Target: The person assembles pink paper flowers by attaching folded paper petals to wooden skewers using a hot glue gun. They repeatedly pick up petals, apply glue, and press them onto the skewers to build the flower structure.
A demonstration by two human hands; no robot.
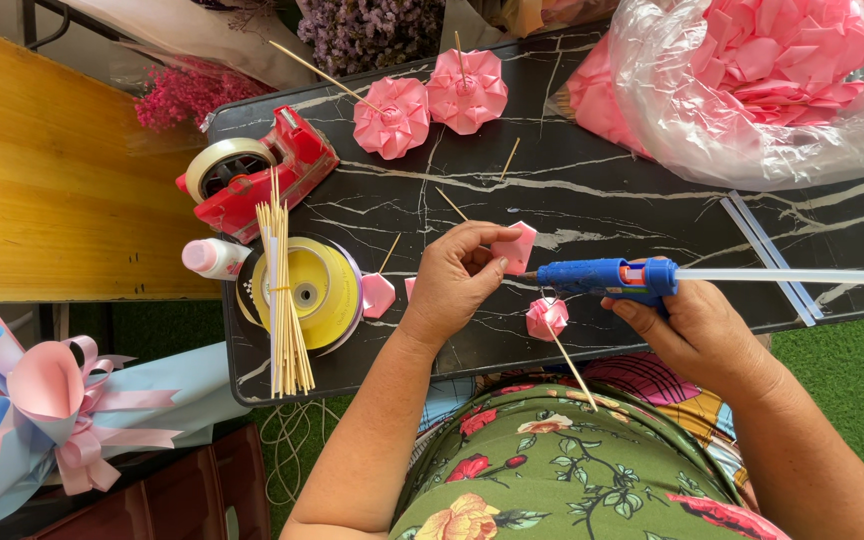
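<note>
My left hand point(452, 285) pinches a pink petal point(515, 247); my right hand point(697, 335) grips the glue gun point(607, 277). Its nozzle, near my fingertips, could burn them.

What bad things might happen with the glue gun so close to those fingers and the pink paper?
1. The blue glue gun in the right hand points its nozzle at the folded pink paper piece pinched by the left hand. Glue might land on the fingertips and may burn them.
2. The small pink bud on a stick lies just under the nozzle, so a drip could spoil it.
3. The bundle of wooden sticks reaches the black table's front edge and might get knocked off.
</note>
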